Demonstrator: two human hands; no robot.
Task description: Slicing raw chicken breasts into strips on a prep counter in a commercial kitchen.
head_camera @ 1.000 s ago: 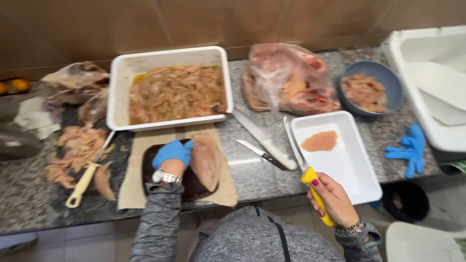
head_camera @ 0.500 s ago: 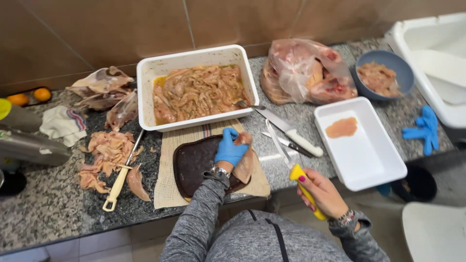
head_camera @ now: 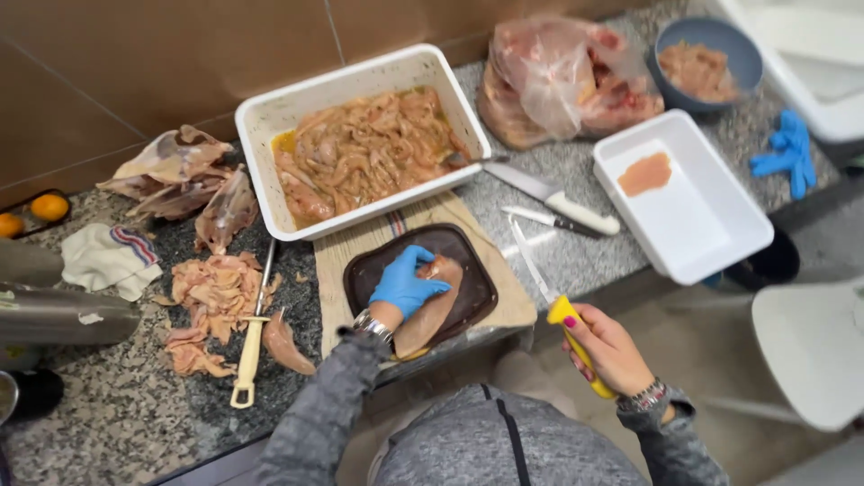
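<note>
While left hand [head_camera: 402, 283] half covers chicken breast [head_camera: 435, 310], cutting board [head_camera: 468, 261] partly hidden

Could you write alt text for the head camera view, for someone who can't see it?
A person's blue-gloved left hand presses a raw chicken breast onto a dark cutting board, while the bare right hand holds a yellow-handled knife. A white tray of marinated chicken strips sits behind on the granite counter.

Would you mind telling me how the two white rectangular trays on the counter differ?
The white tray by the wall is heaped with marinated chicken strips in yellowish liquid; the white tray near the counter's front edge holds one pale cutlet and is otherwise bare. The first looks deeper. Both are white, rectangular and sit tilted.
</note>
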